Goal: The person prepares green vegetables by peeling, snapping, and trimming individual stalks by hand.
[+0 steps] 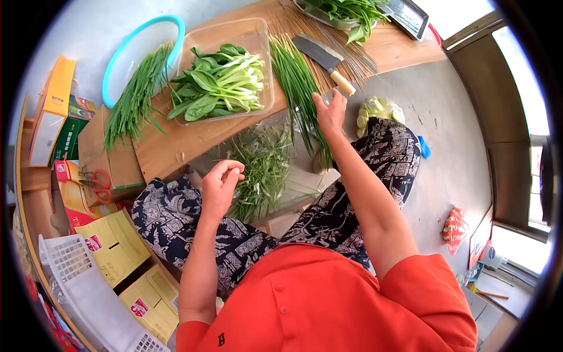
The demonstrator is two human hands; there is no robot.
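My left hand [220, 186] hovers above a pile of loose green trimmings [261, 170] between my knees. Its fingers are curled together, and whatever they may hold is too small to make out. My right hand [332, 112] reaches to the table edge with fingers apart, beside a bunch of garlic chives [296, 82] whose tips hang over the edge. Just beyond it lies a cleaver [316, 51], its wooden handle [342, 83] pointing toward my fingers. Leafy greens [223, 82] fill a clear plastic tub [271, 97] on the table.
More chives [141, 88] lean out of a blue-rimmed basin [111, 64] at the left. Another container of leafy greens [352, 12] stands at the back. Red scissors [102, 186], cartons [114, 246] and a white plastic basket [88, 293] are on my left. A bag of pale slices [375, 111] sits by my right knee.
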